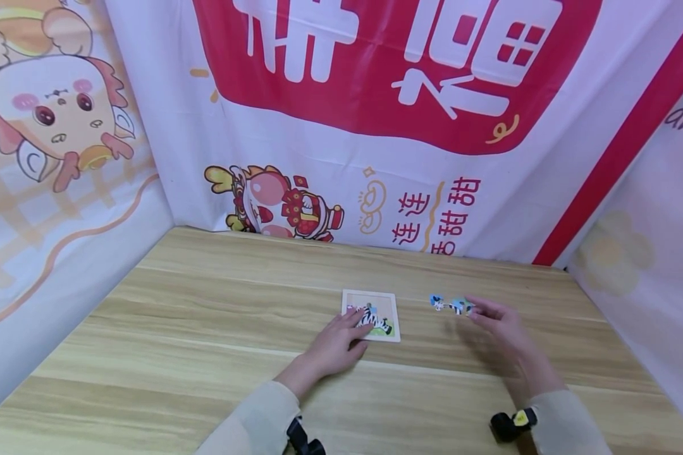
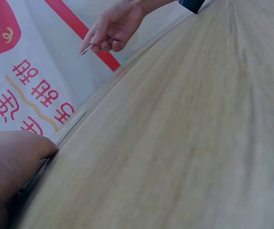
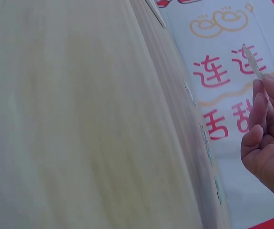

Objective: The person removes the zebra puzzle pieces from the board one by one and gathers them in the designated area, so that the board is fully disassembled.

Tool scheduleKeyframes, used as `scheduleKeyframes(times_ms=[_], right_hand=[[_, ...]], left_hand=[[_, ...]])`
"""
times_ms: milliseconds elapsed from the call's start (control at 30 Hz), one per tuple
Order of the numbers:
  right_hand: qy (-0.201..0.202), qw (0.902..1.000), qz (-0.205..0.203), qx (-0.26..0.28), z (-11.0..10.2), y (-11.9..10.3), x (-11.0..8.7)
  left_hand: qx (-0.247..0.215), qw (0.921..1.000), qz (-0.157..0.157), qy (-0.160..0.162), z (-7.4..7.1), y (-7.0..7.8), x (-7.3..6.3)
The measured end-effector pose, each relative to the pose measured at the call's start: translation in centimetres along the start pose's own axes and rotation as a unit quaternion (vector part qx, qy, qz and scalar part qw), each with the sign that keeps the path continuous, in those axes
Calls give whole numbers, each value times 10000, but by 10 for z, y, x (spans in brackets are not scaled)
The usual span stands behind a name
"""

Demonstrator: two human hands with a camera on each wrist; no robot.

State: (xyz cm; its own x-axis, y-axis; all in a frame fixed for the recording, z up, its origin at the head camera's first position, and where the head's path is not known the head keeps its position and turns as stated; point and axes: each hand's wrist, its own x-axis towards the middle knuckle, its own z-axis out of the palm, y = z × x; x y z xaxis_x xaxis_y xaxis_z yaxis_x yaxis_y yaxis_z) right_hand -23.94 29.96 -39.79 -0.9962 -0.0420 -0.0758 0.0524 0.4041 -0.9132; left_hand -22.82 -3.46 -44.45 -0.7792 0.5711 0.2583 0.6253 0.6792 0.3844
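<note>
A square board with a pale border and a zebra picture lies on the table. My left hand rests on it from the near left, fingers stretched over the picture. In the left wrist view, the thumb side of that hand is right at the board's edge. Off to the right, my right hand is raised above the table. Its thumb and fingers pinch a small flat puzzle piece printed in blue, black and white. Edge-on, this piece looks thin. Just left of it shows another small blue-and-white printed piece.
The wood-grain table stretches around the board on every side. A printed cloth backdrop hangs along the table's far edge, with further cloth walls at left and right. Black straps with devices sit at both wrists.
</note>
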Motion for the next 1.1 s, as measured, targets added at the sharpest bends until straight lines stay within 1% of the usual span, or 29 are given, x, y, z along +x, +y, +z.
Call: scheduleKeyframes(times_ms=[267, 400, 533, 700, 767, 833, 967, 1100], right_hand=[[-38, 9997, -119, -189, -28, 13, -10], [46, 9994, -92, -332, -40, 20, -14], [63, 9994, 149, -319, -52, 28, -17], [45, 9980, 622, 126, -62, 37, -18], [86, 9975, 684, 124, -64, 40, -17], [125, 9977, 672, -36, -66, 43, -17], [211, 9961, 574, -641, -67, 49, -16], [285, 9933, 721, -854, -66, 54, -15]], left_hand=[[-12, 10000, -44, 3, 0, 1, 0], [-14, 10000, -68, -7, 0, 2, -1], [6, 10000, -86, -38, 0, 2, -1], [55, 10000, -63, -33, 1, 2, 0], [58, 10000, -60, -29, 1, 2, 0], [49, 10000, -67, -33, 1, 2, 0], [20, 10000, -80, -52, 0, 2, 0], [27, 10000, -74, -40, 0, 2, 0]])
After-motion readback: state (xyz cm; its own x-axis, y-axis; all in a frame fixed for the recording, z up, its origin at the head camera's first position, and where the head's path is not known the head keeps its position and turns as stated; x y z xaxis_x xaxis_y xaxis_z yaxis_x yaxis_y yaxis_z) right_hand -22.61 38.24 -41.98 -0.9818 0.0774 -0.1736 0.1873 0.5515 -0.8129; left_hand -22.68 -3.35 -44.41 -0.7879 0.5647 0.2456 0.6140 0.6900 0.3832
